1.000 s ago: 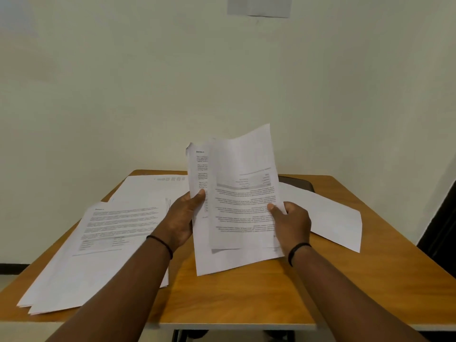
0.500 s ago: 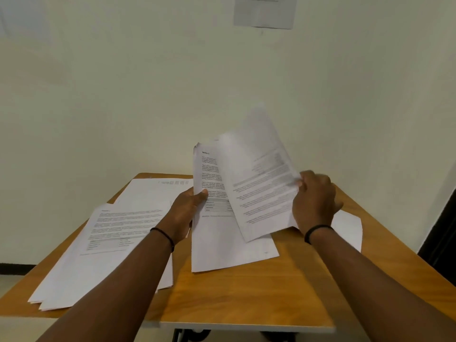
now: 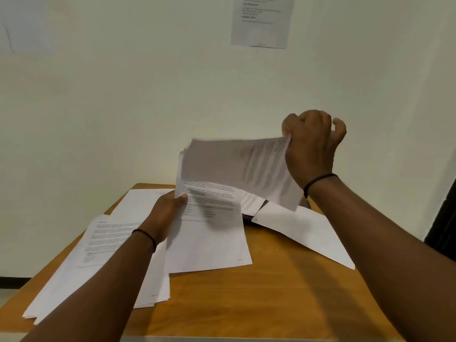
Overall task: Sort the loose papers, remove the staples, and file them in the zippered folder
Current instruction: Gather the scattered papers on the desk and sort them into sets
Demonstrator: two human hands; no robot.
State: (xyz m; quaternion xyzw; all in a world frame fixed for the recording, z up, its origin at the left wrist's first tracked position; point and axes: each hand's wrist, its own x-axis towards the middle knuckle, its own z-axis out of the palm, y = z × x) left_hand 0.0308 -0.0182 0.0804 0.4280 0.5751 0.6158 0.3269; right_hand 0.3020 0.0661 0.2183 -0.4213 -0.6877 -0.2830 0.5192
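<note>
On the wooden table (image 3: 283,304), left of our grip, lies a loose pile of white printed sheets (image 3: 103,262). Our left hand (image 3: 164,213) pinches the left edge of a white printed page (image 3: 209,230), thumb on top, the page's lower end resting on the table. Above it, our right hand (image 3: 311,146) pinches the raised corner of a blurred top sheet (image 3: 237,166), lifted clear. Right of that grip a blank white sheet (image 3: 303,233) lies over something dark.
</note>
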